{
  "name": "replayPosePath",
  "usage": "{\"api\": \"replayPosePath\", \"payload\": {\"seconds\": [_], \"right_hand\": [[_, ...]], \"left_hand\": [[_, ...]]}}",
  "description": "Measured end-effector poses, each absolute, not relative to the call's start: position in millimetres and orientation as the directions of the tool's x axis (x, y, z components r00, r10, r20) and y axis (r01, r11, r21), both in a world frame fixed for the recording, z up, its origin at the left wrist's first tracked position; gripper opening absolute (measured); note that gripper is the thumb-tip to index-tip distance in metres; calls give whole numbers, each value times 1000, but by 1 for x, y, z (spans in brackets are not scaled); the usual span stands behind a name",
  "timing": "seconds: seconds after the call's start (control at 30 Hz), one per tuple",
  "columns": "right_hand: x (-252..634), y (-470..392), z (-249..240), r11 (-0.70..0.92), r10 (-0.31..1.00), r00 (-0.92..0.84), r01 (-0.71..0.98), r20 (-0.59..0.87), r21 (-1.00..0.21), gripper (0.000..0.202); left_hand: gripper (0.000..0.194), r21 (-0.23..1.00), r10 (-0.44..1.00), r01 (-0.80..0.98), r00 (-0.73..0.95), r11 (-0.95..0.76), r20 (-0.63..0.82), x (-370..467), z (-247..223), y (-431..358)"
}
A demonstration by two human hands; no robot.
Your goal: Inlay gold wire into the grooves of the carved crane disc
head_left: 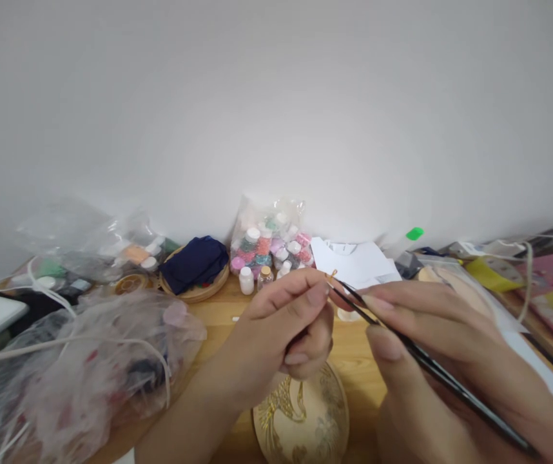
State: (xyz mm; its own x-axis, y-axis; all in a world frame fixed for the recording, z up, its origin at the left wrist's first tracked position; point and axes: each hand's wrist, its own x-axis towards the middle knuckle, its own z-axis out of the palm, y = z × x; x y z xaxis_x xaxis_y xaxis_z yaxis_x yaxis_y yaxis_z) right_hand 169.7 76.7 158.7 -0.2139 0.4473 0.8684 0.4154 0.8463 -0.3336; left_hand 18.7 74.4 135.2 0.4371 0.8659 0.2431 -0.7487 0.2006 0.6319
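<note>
One gold loop (333, 274) seems to need working gently next, my left hand (290, 319) pinched together beside it, my right hand (443, 335) clamped on tweezers (424, 358).

Embroidered disc (312, 425) cut off below, top partly behind left hand (291, 328).

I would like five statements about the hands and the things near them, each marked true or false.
1. The right hand holds dark tweezers that point toward the left hand. True.
2. Small bottles fill a clear bag on the table. True.
3. The left hand lies flat on the table. False: it is raised, its fingers bent.
4. The round piece below the hands shows a gold pattern. True.
5. White paper lies left of that bag. False: the paper is right of it.
</note>
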Motion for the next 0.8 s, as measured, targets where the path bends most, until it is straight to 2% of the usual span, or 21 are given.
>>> {"api": "replayPosePath", "payload": {"seconds": [0.13,0.37,0.47,0.6,0.7,0.8], "right_hand": [[166,76,158,816,479,-142,436,866,-380,22],[164,76,159,794,518,-108,429,848,-431,17],[165,76,159,801,505,-117,434,855,-413,14],[168,78,159,825,471,-176,435,864,-361,22],[168,79,159,824,462,-166,444,871,-353,21],[166,78,160,813,486,-144,437,862,-386,18]], "left_hand": [[18,639,878,-745,420,191,228,20,134,74],[17,676,890,-715,411,180,198,21,134,74],[19,704,895,-692,401,157,194,20,135,75],[20,783,918,-606,375,138,128,18,137,74],[21,841,943,-531,320,102,87,18,139,71],[17,912,977,-408,175,-38,119,18,140,67]]}}
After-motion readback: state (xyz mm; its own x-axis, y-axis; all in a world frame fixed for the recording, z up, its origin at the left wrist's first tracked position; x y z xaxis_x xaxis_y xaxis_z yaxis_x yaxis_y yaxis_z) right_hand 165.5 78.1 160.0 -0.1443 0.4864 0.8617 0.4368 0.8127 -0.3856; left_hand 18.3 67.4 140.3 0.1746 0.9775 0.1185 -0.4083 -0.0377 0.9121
